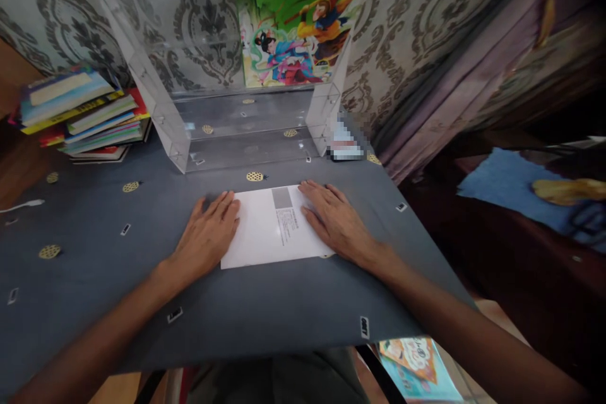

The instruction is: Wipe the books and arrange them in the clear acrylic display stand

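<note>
paper (258, 230), long axis sideways

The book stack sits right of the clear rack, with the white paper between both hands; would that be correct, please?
One slip: the head view shows the book stack left of the clear rack; the white paper does lie between left hand and right hand.
</note>
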`<state>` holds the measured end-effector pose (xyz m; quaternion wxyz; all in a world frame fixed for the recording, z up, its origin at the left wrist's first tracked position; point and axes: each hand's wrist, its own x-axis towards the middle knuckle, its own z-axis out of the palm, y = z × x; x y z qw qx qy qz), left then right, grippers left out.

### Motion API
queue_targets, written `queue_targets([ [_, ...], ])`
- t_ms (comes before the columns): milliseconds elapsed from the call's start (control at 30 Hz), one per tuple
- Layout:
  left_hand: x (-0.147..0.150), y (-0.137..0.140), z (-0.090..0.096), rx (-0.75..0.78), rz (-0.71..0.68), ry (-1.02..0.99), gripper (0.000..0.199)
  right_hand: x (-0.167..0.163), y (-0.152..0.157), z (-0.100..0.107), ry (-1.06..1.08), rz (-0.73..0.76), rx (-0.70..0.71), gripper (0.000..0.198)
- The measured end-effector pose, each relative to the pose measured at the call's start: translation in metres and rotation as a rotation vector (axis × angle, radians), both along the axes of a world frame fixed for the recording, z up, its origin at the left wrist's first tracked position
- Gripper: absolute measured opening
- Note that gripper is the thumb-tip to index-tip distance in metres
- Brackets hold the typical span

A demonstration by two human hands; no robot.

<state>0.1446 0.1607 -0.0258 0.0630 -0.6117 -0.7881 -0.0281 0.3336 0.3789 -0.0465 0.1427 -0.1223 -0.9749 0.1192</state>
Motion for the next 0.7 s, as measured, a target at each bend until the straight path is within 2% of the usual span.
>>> queue_targets([
  [233,-0.026,-0.034,0.003,0.124,-0.215,-0.217,0.038,-0.001,-0.002,-0.001,-0.002,-0.005,0.023,0.040],
  [467,0.000,-0.076,0.019,0.169,-0.433,-0.291,0.035,-0.002,-0.005,-0.004,0.014,-0.016,0.050,0.040],
  [600,0.012,-0.078,0.026,0.204,-0.458,-0.296,0.029,-0.003,-0.004,-0.005,0.020,-0.014,0.058,0.041],
  [700,0.009,-0.060,0.025,0.197,-0.406,-0.270,0.026,-0.003,-0.004,-0.005,0.024,-0.012,0.058,0.040],
])
